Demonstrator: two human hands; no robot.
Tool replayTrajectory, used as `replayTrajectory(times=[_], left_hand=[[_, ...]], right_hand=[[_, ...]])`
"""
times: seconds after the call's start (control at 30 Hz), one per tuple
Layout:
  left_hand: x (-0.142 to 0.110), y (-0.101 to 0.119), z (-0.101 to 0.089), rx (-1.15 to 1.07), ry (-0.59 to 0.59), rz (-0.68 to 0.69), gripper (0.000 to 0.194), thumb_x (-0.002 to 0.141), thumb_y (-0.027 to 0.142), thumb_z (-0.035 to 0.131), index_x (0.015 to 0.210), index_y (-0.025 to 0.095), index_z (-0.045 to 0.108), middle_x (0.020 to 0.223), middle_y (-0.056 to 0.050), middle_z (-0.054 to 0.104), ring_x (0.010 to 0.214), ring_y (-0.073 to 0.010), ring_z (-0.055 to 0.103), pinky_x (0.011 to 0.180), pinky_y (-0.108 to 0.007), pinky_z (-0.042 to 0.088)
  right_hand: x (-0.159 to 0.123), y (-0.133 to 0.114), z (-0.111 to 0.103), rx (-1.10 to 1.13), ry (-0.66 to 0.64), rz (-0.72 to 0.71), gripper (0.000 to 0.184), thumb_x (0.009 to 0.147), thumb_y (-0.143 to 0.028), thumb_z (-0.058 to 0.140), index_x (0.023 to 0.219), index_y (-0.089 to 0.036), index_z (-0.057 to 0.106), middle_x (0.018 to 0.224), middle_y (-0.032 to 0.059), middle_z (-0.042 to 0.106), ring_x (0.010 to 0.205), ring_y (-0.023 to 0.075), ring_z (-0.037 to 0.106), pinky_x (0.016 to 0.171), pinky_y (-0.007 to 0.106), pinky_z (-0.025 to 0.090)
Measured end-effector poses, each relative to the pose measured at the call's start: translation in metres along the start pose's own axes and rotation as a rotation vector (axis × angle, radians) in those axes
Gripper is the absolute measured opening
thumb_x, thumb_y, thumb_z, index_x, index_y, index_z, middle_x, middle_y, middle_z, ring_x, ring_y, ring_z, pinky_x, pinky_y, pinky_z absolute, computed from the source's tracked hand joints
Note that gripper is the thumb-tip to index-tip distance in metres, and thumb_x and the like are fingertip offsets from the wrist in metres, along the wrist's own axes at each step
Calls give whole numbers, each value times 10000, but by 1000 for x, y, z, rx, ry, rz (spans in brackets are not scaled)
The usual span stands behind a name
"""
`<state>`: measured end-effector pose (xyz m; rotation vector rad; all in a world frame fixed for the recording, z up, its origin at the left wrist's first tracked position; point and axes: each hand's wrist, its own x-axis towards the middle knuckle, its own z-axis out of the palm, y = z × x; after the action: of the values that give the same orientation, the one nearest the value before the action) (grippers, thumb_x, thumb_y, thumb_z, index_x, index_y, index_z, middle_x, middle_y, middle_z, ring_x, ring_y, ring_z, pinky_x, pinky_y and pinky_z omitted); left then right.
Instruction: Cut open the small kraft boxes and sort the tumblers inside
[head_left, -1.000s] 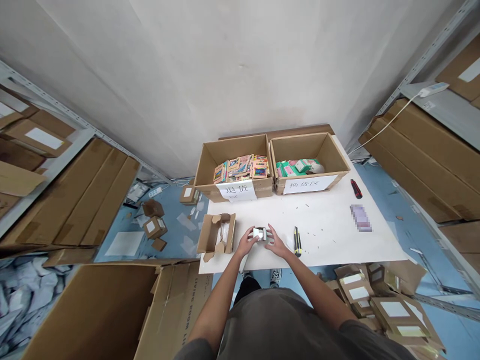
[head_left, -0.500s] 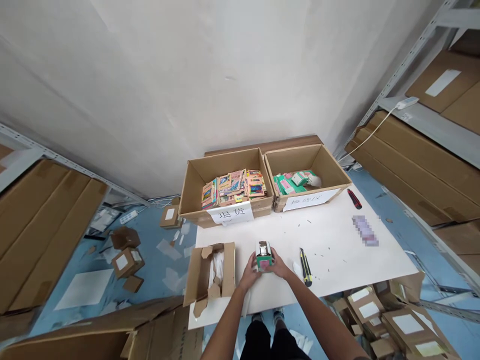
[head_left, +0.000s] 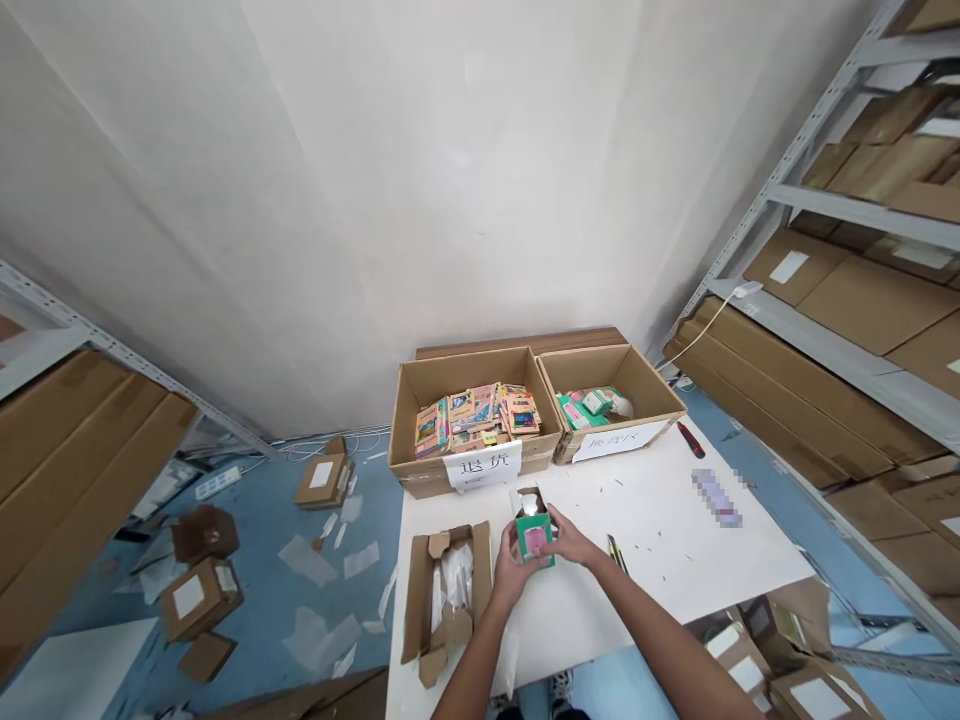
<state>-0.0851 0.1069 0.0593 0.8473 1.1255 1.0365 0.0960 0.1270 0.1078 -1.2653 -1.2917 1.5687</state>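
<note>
Between my two hands is a small green and white box (head_left: 535, 541) with a pink patch on its front. Its top flaps stand up and something white shows inside. My left hand (head_left: 515, 568) grips the box's left side, and my right hand (head_left: 571, 542) closes on its right side. Left of them on the table lies an opened cardboard carton (head_left: 482, 582) with torn flaps and white wrapping (head_left: 457, 573) inside. A yellow and black box cutter (head_left: 616, 553) lies just right of my right hand, partly hidden by the forearm.
Behind my hands stand two labelled cartons, one with colourful packs (head_left: 480, 412), the other with green boxes (head_left: 598, 402). A red cutter (head_left: 691, 440) and a blurred purple item (head_left: 716, 497) lie on the white table (head_left: 645, 590). Shelves flank both sides; boxes and paper litter the blue floor.
My view has tilted up, so the table sits lower. The green box has been raised and tipped, its top flaps now standing wider open; both hands still hold it.
</note>
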Motion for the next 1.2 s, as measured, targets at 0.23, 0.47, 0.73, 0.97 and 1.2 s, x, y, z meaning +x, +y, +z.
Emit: replayTrajectory(times=[0.23, 0.47, 0.73, 0.97, 1.2], left_hand=[[42, 110, 9, 125, -97, 243, 1062, 566, 361, 953, 1486, 281, 429, 1406, -136, 610, 1275, -321, 628, 1099, -503, 499], [115, 195, 81, 124, -268, 267, 1144, 591, 358, 945, 1557, 262, 341, 1387, -151, 620, 1202, -297, 669, 1036, -459, 545], [218, 217, 214, 114, -381, 187, 1016, 676, 374, 922, 1549, 253, 416, 1292, -140, 705, 1126, -277, 705, 969, -424, 583], [264, 183, 254, 284, -178, 27, 853, 751, 492, 872, 1479, 195, 539, 1375, -176, 665, 1221, -299, 656, 1058, -439, 522], [228, 180, 199, 459, -58, 299, 686, 830, 485, 774, 1434, 228, 577, 1505, -138, 568, 1362, -286, 559, 1157, -437, 431]], right_hand=[[37, -107, -12, 26, 26, -181, 1084, 568, -410, 974, 1504, -281, 442, 1362, 118, 605, 1287, 316, 568, 1084, 503, 470], [70, -172, -93, 121, 45, -307, 1134, 658, -411, 932, 1585, -337, 284, 1447, 129, 551, 1284, 292, 596, 1064, 483, 512], [138, -157, -243, 144, 304, -323, 833, 685, -436, 888, 1432, -299, 545, 1427, 119, 591, 1321, 301, 573, 1097, 508, 481], [172, -106, -299, -22, 478, -185, 680, 771, -567, 745, 1373, -272, 630, 1438, 101, 627, 1402, 323, 520, 1184, 528, 395], [129, -110, -302, -189, 616, -206, 662, 813, -476, 681, 1433, -269, 576, 1494, 100, 557, 1395, 333, 501, 1186, 546, 382]])
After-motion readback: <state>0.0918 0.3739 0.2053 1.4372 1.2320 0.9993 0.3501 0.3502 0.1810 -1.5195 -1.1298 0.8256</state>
